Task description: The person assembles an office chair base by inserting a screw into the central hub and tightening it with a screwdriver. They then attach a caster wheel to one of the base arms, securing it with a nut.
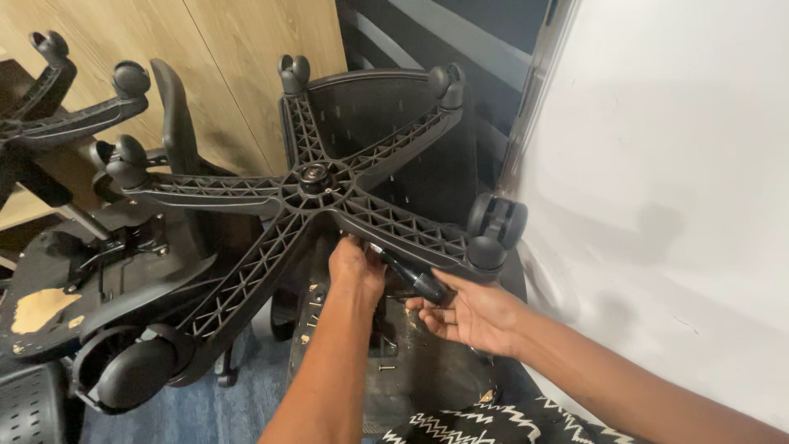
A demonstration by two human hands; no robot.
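Two hands under upturned five-star chair base (316, 185): left hand (355, 267) fisted around gas lift cylinder (408, 275), right hand (468, 314) half-open, fingertips touching cylinder's end.

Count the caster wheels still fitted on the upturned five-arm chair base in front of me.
5: top centre, top right, right, left and lower left.
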